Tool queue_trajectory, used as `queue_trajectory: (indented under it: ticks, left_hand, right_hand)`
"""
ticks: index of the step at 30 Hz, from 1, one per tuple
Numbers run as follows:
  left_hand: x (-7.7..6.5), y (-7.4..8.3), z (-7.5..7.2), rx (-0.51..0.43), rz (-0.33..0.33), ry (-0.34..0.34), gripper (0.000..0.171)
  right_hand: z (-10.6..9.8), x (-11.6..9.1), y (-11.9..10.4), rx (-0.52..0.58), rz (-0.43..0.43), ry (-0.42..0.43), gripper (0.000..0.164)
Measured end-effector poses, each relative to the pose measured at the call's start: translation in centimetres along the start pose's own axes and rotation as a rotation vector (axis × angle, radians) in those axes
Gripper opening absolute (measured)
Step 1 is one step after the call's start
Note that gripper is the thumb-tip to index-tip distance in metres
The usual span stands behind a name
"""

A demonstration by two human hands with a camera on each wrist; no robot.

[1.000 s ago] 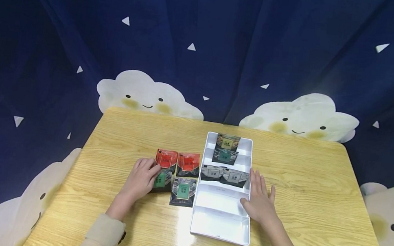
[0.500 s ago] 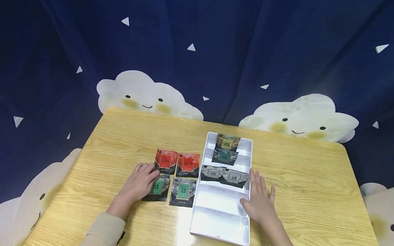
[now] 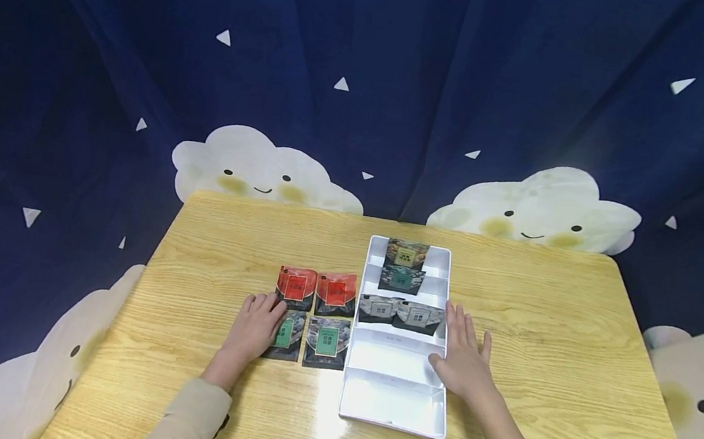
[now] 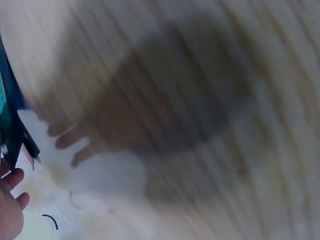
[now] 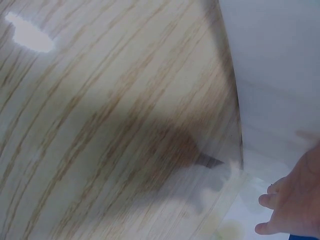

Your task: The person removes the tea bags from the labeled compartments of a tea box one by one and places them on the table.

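In the head view my left hand (image 3: 255, 326) holds the left side of a flat black sachet with a green label (image 3: 287, 334), covering part of its edge. The left wrist view catches the fingertips (image 4: 17, 177) at the dark corner of this sachet (image 4: 10, 125); the thumb is hidden. Beside it lies a second green-label sachet (image 3: 327, 342). Two red-and-black sachets (image 3: 295, 287) lie behind them, side by side. My right hand (image 3: 467, 354) rests with extended fingers along the right side of a white divided tray (image 3: 393, 405).
Inside the tray's rear compartments stand a yellow-label sachet (image 3: 406, 254), a dark green-label sachet (image 3: 402, 280) and two grey-label sachets (image 3: 419, 317). Everything sits on a wooden table (image 3: 552, 310). A dark blue curtain (image 3: 399, 49) with cloud prints hangs behind.
The left hand has brought the green-label sachet down off the red one and toward the person, then slightly right, in front of it. The right hand and tray have stayed still.
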State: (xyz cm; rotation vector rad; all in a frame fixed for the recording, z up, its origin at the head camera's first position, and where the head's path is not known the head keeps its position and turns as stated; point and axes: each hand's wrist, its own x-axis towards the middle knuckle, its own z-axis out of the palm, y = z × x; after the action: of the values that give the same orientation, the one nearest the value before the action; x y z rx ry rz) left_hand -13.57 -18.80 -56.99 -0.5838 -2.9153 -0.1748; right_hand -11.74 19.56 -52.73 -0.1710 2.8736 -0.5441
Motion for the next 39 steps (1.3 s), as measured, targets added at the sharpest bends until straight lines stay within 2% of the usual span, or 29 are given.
queue_trajectory:
  ticks: [10, 26, 32, 39]
  left_hand:
    - [-0.3, 0.4, 0.9, 0.025, -0.01, 0.001, 0.011]
    - [-0.3, 0.4, 1.7, 0.01, -0.03, -0.01, 0.011]
    - [-0.2, 0.2, 1.8, 0.006, -0.029, 0.001, 0.012]
    - [-0.2, 0.1, 2.0, 0.018, -0.018, 0.052, 0.014]
  right_hand:
    - [0.0, -0.1, 0.0, 0.006, -0.004, 0.005, 0.095]
    - [0.2, 0.0, 0.1, 0.015, 0.005, -0.006, 0.094]
    - [0.2, 0.0, 0.2, 0.015, 0.002, -0.004, 0.095]
    - [0.2, 0.0, 0.1, 0.012, 0.001, -0.002, 0.094]
